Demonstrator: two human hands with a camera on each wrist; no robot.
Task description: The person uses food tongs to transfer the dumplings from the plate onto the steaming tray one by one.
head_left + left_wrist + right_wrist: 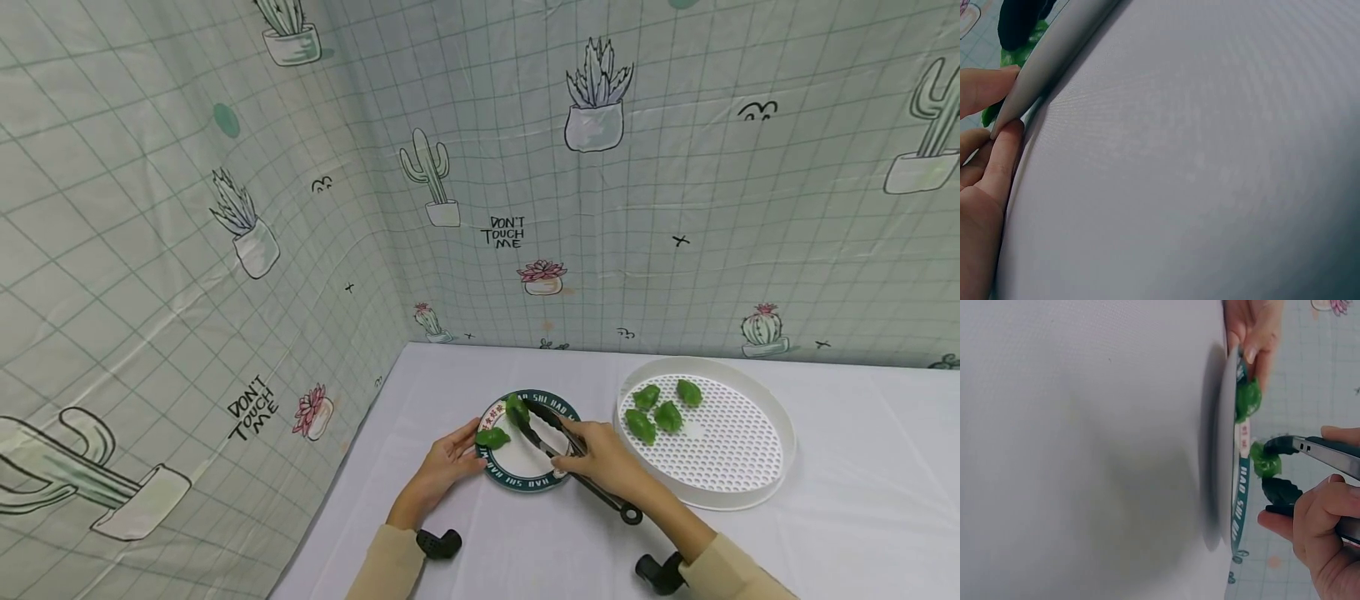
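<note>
My left hand [447, 458] pinches the left rim of a round white plate [525, 483] with a dark green lettered border, thumb above and fingers beneath. Black-tipped tongs [603, 496] are gripped in my right hand [611, 458], over the plate. In the right wrist view the tong tips stand apart; one touches a small green pepper [1266, 461] at the plate's far side. I cannot tell whether the tongs bear its weight. Another green pepper [492, 438] lies on the plate's left edge, beside my left fingers.
Right of the plate stands a round white tray [783, 454] with a perforated bottom and raised rim. Several green peppers [668, 417] lie in its left part. A white cloth [862, 467] covers the table, and patterned curtains [480, 167] hang behind and to the left.
</note>
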